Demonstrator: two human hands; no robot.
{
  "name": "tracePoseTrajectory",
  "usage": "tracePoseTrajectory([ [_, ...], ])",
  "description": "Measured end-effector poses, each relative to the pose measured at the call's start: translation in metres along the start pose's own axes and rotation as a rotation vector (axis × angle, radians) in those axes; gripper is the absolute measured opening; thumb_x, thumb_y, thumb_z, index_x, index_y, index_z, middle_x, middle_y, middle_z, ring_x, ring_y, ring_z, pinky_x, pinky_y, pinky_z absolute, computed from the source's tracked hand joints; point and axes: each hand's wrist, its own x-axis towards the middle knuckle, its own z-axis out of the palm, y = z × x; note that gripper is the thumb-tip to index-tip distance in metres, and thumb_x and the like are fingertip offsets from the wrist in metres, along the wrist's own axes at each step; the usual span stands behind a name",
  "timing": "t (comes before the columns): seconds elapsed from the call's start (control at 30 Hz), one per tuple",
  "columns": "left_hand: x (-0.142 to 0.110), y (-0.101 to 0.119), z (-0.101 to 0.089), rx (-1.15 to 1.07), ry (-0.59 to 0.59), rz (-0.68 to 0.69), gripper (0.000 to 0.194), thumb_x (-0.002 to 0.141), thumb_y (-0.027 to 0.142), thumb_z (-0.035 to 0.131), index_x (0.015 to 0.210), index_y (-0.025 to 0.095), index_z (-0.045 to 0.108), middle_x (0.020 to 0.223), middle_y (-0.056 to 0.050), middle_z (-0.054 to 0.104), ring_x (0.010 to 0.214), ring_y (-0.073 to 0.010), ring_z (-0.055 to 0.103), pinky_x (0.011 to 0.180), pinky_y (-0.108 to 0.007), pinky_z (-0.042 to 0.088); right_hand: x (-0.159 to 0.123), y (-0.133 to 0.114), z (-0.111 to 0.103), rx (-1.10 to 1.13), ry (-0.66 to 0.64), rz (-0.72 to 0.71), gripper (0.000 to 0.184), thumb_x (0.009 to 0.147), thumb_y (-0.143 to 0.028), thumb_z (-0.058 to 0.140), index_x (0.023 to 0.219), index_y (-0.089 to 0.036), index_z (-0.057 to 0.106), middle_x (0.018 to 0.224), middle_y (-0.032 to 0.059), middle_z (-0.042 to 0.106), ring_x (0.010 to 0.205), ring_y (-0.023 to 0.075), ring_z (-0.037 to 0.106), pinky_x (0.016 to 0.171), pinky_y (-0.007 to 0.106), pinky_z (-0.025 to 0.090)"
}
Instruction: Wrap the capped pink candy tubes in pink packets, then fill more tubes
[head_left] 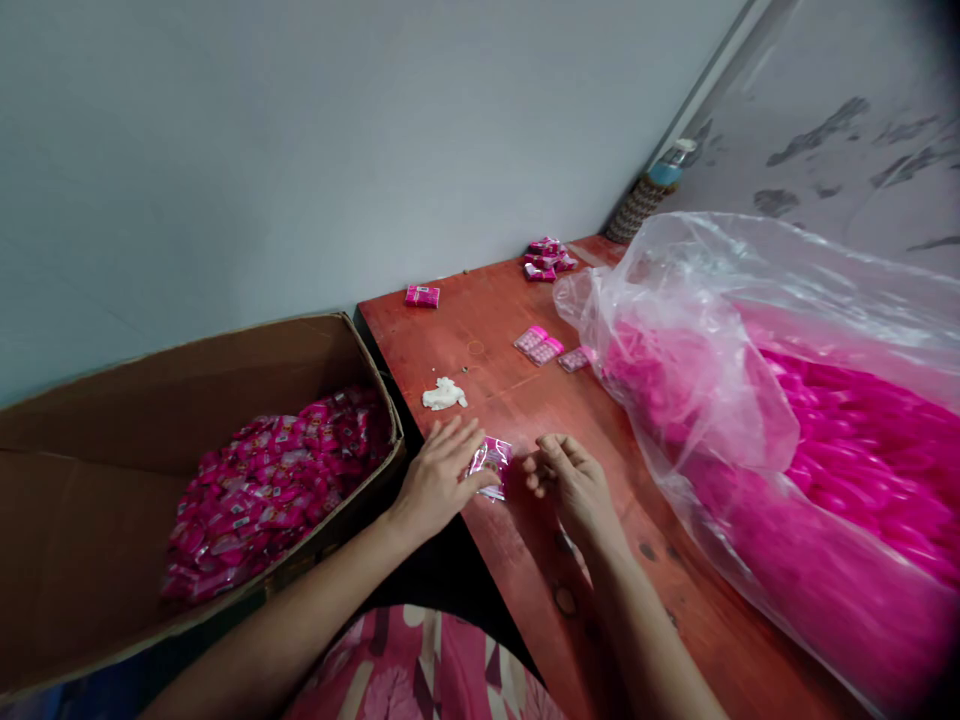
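A small pink-and-clear plastic packet (496,458) lies on the red table. My left hand (439,475) is at its left side, fingers stretched out and thumb lying across the packet's near part. To the right of the packet, a short gap away, is my right hand (576,485). Its fingers are curled in with thumb and forefinger close together; whatever may be between them is hidden. Beyond the hands lie flat pink-capped cases with pale beads (538,344), two side by side, and another such case (574,360) partly by the plastic bag.
An open cardboard box (367,370) at left holds many pink packets (277,480). A big clear bag (675,235) of pink pieces (862,440) covers the table's right. Further back are white crumpled matter (444,393), one packet (422,296), a packet pile (547,258) and a wrapped bottle (651,190).
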Motion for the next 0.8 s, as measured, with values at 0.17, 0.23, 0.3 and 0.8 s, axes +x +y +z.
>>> tracePoseTrajectory([
  [0.17,0.003,-0.012,0.029,0.474,-0.028,0.198,0.028,0.080,0.031,0.054,0.104,0.020,0.062,0.122,-0.009,0.055,0.123,-0.0285,0.038,0.104,-0.054,0.020,-0.008,0.007,-0.004,-0.123,0.008,0.007,0.025,0.078,-0.042,0.056,0.075,-0.018,0.051,0.061,-0.0020,0.060,0.045,0.0076,0.051,0.042,0.017,0.038],
  [0.23,0.002,-0.014,0.031,0.498,0.005,0.216,0.024,0.081,0.029,0.053,0.100,0.021,0.064,0.121,-0.007,0.056,0.122,-0.0285,0.039,0.103,-0.055,0.022,-0.008,0.009,-0.004,-0.168,0.004,-0.019,0.025,0.078,-0.042,0.055,0.074,-0.018,0.051,0.061,-0.0017,0.059,0.046,0.0082,0.051,0.044,0.018,0.038],
  [0.3,0.001,-0.017,0.032,0.488,0.045,0.239,0.020,0.081,0.026,0.054,0.097,0.022,0.065,0.119,-0.005,0.058,0.121,-0.0278,0.040,0.102,-0.055,0.023,-0.006,0.013,-0.003,-0.231,-0.007,-0.065,0.025,0.078,-0.042,0.054,0.073,-0.018,0.052,0.061,-0.0011,0.058,0.049,0.0096,0.051,0.047,0.020,0.040],
  [0.8,0.013,0.010,0.015,-0.418,-0.026,-0.275,0.037,0.073,0.037,0.060,0.104,0.017,0.064,0.093,-0.006,0.068,0.086,-0.0235,0.063,0.072,-0.030,0.050,0.007,0.006,0.017,-0.028,-0.021,-0.135,0.032,0.070,-0.030,0.066,0.095,-0.020,0.049,0.063,-0.0047,0.057,0.053,0.0104,0.053,0.052,0.021,0.041],
])
